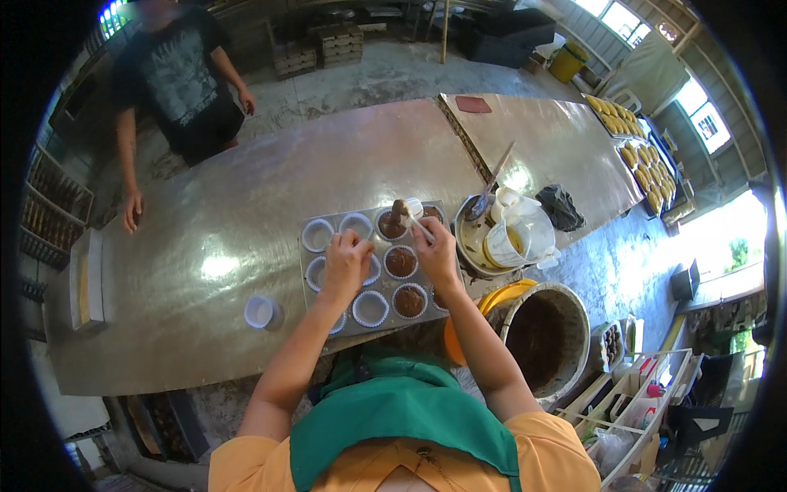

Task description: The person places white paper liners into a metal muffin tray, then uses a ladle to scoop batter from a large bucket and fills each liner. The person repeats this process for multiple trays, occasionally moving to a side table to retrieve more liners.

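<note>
A metal muffin tin point(338, 221) lies before me at the table's near edge, lined with white paper cups. Brown batter point(401, 262) fills several cups in its right part, while the paper liners on the left, such as a corner liner point(317, 236), hold none. My right hand point(436, 250) grips the pale handle of a small white scoop point(414, 208) coated with brown batter, held above the tin's far right cups. Over the middle of the tin, my left hand point(348, 261) has its fingers pinched together; whether a liner is between them is hidden.
Right of the tin stand a basin point(470, 256) with a large spoon point(497, 172) and a plastic jug point(525, 234). A big batter bucket point(580, 336) sits below. Stacked liners point(262, 312) stand left. Bread trays point(648, 168) lie far right; another person point(176, 82) stands across the table.
</note>
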Demonstrator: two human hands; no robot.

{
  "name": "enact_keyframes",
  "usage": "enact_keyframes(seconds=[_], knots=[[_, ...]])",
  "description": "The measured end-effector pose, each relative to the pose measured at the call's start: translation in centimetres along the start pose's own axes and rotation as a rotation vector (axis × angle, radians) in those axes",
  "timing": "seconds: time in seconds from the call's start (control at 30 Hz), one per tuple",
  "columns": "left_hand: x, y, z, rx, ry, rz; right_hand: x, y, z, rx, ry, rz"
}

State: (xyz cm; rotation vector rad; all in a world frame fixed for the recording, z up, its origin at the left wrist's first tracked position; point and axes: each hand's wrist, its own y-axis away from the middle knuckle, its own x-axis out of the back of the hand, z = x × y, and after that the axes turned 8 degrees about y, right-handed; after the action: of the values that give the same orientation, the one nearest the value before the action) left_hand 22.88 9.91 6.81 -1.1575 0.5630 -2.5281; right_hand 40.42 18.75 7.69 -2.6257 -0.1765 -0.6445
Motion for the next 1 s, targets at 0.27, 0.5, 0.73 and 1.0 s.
enact_keyframes(seconds=[0.27,0.5,0.73,1.0], knots=[[-0.6,0.5,2.0,0.046,0.005,-0.046,1.4,-1.8,0.8,-0.847,-1.232,-0.044],[-2.4,0.7,6.1,-0.055,0.057,-0.100,4.9,-3.4,-1.1,-1.022,-1.762,-0.104],[-7.9,1.5,14.1,-0.087,0.402,-0.343,21.5,2.3,1.0,-0.537,-1.796,-0.043],[-18.2,7.5,20.7,0.406,0.700,-0.774,30.3,19.6,20.6,-0.970,-0.381,0.313]])
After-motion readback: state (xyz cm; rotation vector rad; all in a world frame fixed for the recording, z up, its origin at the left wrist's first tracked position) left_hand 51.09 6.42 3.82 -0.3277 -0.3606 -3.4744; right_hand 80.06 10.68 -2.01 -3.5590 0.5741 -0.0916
